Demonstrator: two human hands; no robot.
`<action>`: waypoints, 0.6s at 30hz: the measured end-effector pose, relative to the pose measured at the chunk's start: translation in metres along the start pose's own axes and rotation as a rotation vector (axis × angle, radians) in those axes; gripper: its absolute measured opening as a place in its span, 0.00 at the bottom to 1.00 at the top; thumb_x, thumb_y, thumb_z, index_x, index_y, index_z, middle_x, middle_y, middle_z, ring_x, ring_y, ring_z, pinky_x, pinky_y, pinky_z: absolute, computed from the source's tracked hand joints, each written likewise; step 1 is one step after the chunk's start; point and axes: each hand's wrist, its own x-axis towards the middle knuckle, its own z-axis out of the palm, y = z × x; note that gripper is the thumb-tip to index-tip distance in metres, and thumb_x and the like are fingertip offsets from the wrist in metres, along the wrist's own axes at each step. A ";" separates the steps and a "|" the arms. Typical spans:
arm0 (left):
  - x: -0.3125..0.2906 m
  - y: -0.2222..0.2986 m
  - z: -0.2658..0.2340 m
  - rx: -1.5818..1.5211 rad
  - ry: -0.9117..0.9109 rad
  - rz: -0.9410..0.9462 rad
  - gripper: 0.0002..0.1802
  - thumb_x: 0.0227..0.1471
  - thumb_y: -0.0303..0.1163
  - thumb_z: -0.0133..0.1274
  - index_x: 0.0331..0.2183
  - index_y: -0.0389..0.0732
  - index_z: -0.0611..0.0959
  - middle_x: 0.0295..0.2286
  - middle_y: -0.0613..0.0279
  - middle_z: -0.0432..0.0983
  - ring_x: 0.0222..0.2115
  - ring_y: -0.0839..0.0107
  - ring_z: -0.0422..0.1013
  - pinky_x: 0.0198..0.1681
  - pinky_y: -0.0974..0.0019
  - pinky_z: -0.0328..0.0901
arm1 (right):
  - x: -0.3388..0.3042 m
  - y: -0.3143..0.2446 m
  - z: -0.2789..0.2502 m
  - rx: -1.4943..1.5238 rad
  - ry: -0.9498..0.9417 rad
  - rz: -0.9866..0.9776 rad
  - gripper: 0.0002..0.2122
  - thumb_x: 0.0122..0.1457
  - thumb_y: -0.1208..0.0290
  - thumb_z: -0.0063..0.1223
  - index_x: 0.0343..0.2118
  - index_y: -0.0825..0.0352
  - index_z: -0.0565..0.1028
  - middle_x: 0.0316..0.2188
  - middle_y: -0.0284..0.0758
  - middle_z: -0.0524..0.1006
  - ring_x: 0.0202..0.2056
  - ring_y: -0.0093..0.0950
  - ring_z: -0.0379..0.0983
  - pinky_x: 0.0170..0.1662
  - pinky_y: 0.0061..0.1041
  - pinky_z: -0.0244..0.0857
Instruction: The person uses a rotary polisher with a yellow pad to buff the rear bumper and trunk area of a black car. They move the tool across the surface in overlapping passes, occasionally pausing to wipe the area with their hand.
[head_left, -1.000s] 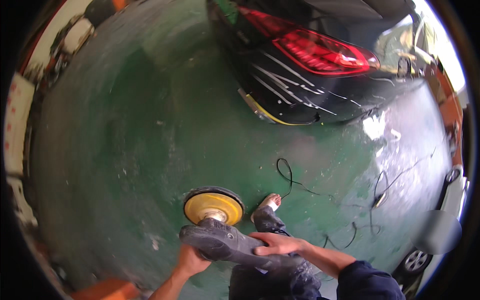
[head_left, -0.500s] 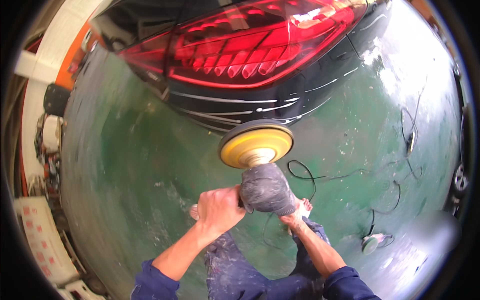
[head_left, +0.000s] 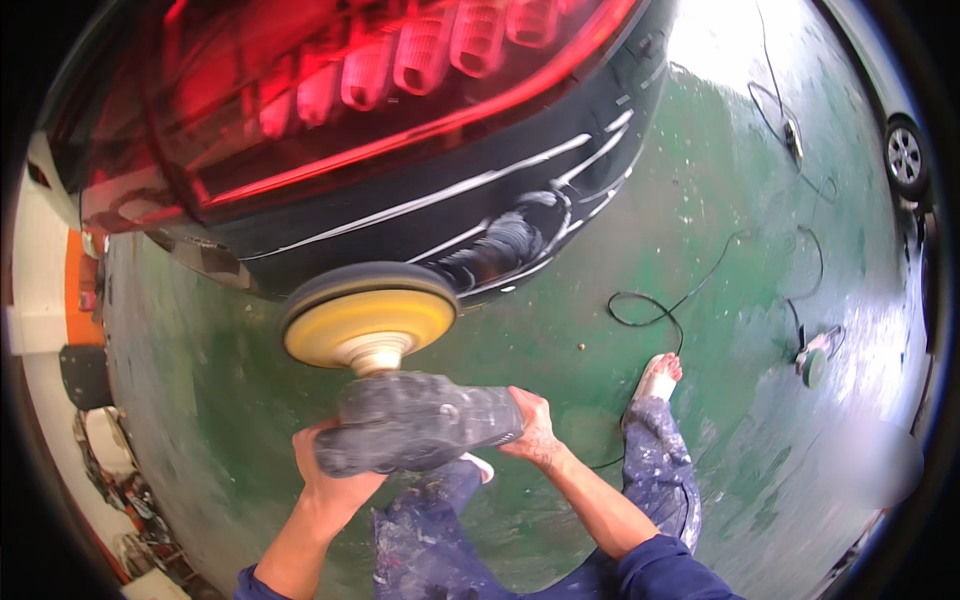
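Observation:
Both my hands are closed on a grey, dust-covered polisher [head_left: 420,425]. My left hand [head_left: 335,490] grips its front end from below, the fingertips partly hidden by the body. My right hand [head_left: 530,425] is wrapped round the rear handle. A round yellow backing plate [head_left: 370,328] with a dark pad faces the lower edge of a glossy black car bumper [head_left: 370,235]. Pad and bumper overlap in view; I cannot tell whether they touch. White streaky lines and a greyish smeared patch [head_left: 510,240] mark the bumper, below a large red tail light [head_left: 400,80].
A black cable [head_left: 650,305] loops over the green floor [head_left: 540,380] to the right. Farther right lies a small tool with a round green pad [head_left: 815,365]. Another car's wheel [head_left: 905,155] shows at the right edge. Items line the wall at left, including a black bin-like object [head_left: 85,375].
The car fills more of the view. The polisher has swung leftward, its body now crosswise instead of pointing back at me. My right foot stands farther out. A smeared patch shows on the bumper.

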 end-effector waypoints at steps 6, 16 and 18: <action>0.012 0.037 0.013 -0.182 -0.194 -0.047 0.25 0.45 0.33 0.69 0.47 0.40 0.83 0.42 0.56 0.82 0.43 0.58 0.78 0.49 0.58 0.71 | -0.015 0.012 -0.058 -0.046 0.008 -0.003 0.27 0.31 0.65 0.74 0.38 0.68 0.75 0.35 0.44 0.80 0.37 0.44 0.80 0.43 0.39 0.74; 0.079 0.151 0.020 0.319 -0.510 -0.045 0.15 0.46 0.38 0.62 0.29 0.37 0.78 0.19 0.48 0.79 0.22 0.50 0.80 0.25 0.51 0.74 | -0.021 0.059 -0.081 0.354 -0.018 0.228 0.18 0.42 0.68 0.70 0.38 0.67 0.81 0.34 0.37 0.84 0.38 0.33 0.82 0.45 0.29 0.74; 0.057 0.121 0.010 0.167 -0.360 -0.207 0.15 0.39 0.36 0.68 0.29 0.38 0.83 0.20 0.49 0.80 0.23 0.47 0.78 0.28 0.52 0.72 | -0.011 0.042 -0.054 0.324 -0.038 0.188 0.20 0.40 0.66 0.72 0.37 0.67 0.79 0.32 0.38 0.82 0.36 0.37 0.81 0.43 0.31 0.74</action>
